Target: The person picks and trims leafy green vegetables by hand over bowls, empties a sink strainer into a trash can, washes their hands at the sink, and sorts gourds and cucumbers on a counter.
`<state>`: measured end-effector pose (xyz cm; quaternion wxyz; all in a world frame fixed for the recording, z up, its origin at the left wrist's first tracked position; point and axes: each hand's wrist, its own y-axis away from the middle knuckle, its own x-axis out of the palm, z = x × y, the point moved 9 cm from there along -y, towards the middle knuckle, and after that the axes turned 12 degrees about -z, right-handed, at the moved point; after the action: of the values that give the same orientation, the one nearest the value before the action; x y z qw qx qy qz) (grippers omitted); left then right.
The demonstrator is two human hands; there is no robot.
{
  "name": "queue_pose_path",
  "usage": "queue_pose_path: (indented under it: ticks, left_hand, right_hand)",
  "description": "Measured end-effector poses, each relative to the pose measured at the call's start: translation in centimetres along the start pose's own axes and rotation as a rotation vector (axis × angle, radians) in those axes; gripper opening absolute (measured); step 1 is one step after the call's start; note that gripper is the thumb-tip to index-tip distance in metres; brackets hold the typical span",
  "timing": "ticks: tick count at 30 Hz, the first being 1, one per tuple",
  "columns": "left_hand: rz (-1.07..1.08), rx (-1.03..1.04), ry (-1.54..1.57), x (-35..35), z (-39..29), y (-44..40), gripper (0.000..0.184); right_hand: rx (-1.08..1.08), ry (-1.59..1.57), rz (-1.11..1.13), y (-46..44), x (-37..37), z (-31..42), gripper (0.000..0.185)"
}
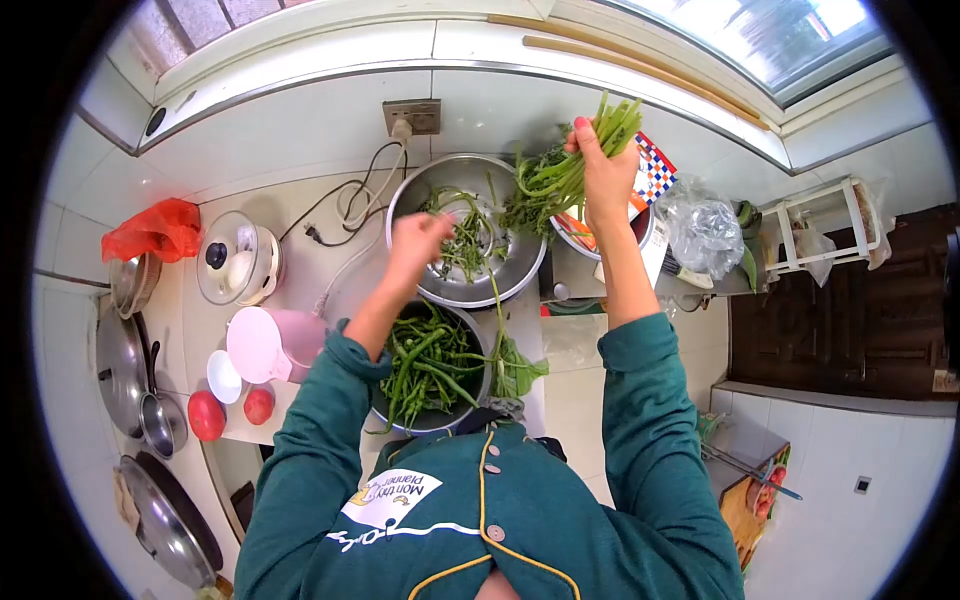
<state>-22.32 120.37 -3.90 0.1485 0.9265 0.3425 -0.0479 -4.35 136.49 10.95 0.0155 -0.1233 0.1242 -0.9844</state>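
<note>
My right hand [608, 178] is closed around a bunch of leafy green stems [560, 180], raised over the right side of a large steel basin [412, 180]. The leaves hang down to the left, at the basin's rim. Above the basin's left part is my left hand [420, 242], slightly blurred, its fingers drawn together; what they hold, if anything, I cannot make out. Loose green sprigs [468, 245] lie in the basin beside those fingers. Closer to my body, a pot of long green peppers [430, 365] stands under my left forearm. A large green leaf [518, 370] hangs beside it.
A pink jug [270, 345], a white bowl [224, 377], two red round items [207, 415] and a glass-lidded cooker [238, 258] stand at left. Cords run to a wall socket [412, 117]. Plastic bags [708, 235] and a white rack [825, 235] are at right.
</note>
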Motion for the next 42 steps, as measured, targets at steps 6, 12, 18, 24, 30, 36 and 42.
queue_pose_path:
  ticks: [6, 12, 18, 24, 30, 36, 42]
  left_hand:
    - [0.306, 0.178, -0.634, 7.2, 5.7, 2.9, 0.044]
    - [0.145, -0.177, -0.045, 2.3, 1.9, 2.0, 0.025]
    - [0.054, -0.033, 0.605, -2.2, -7.5, 0.8, 0.017]
    - [0.059, 0.065, 0.757, -2.7, -8.4, 1.2, 0.014]
    - [0.037, 0.152, 0.782, -4.0, -7.9, 1.8, 0.013]
    - [0.186, 0.0, 0.452, -1.0, -4.5, 3.0, 0.018]
    - [-0.06, -0.045, 0.15, -4.5, 0.7, -0.6, 0.025]
  right_hand:
    - [-0.074, 0.104, 0.055, 1.1, 0.2, -0.3, 0.015]
    - [0.013, 0.154, 0.108, 1.3, -0.7, -0.7, 0.016]
    - [0.12, 0.286, 0.292, 3.9, 0.6, -2.5, 0.019]
    - [0.359, 0.173, 0.325, 5.9, 1.4, -4.8, 0.022]
    - [0.452, 0.157, 0.22, 6.3, 0.7, -6.0, 0.024]
    - [0.469, -0.16, 0.027, 4.1, 0.5, -6.6, 0.017]
    - [0.118, -0.17, -0.212, 0.7, -3.2, -0.1, 0.02]
